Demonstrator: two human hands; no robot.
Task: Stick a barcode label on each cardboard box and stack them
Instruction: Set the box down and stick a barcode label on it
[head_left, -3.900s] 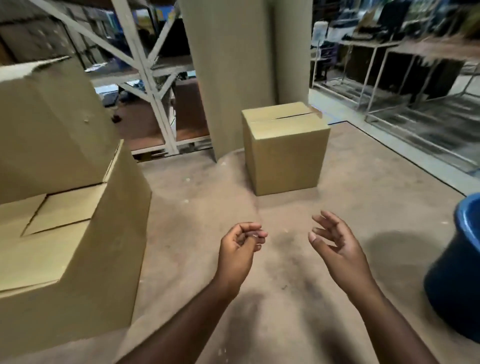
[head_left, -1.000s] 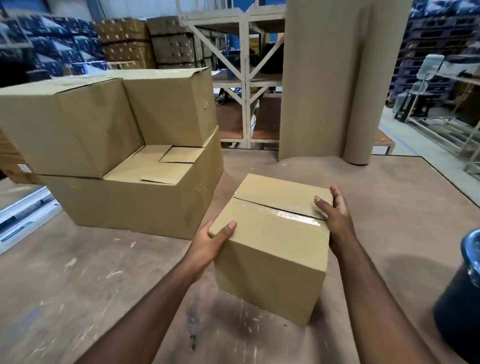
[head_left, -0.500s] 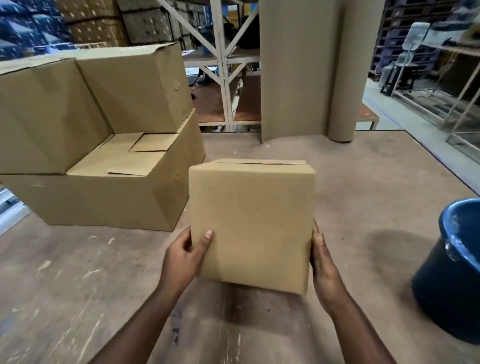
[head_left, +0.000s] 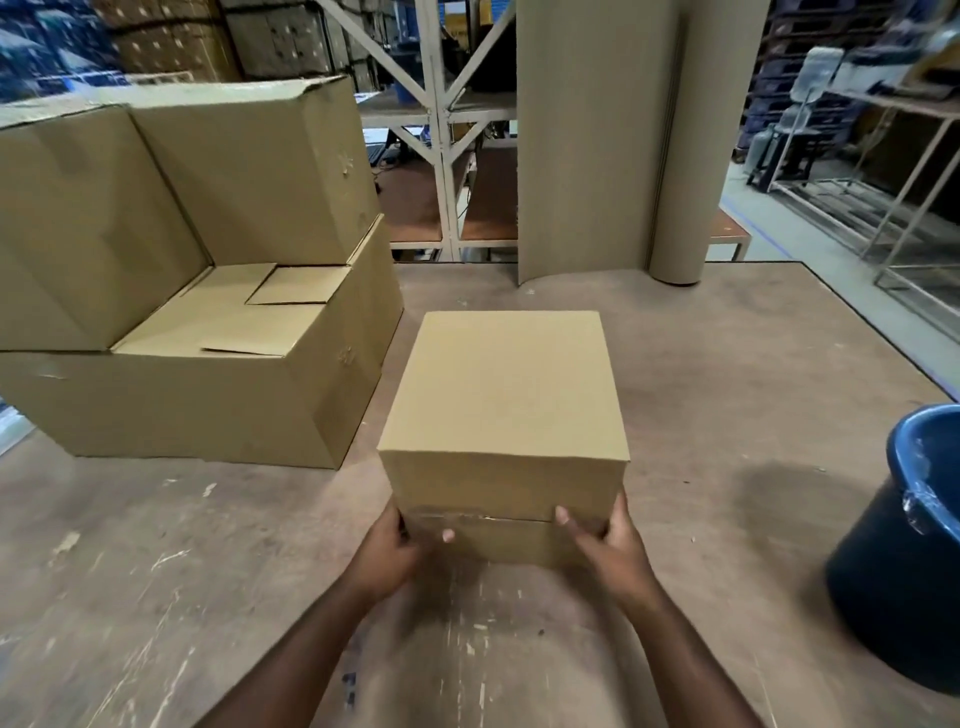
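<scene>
Even indoor light is falling from overhead; soft shadow is pooling on the table (background blurring, straight edges bowing outward).

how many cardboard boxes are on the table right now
4. A small box sits between both hands at the near middle. On the left, one large box carries two more, one left, one behind. Others may be hidden.

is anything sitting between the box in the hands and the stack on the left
Nothing visible does. The box, held by the left hand and right hand, has only bare table between it and the stack.
</scene>
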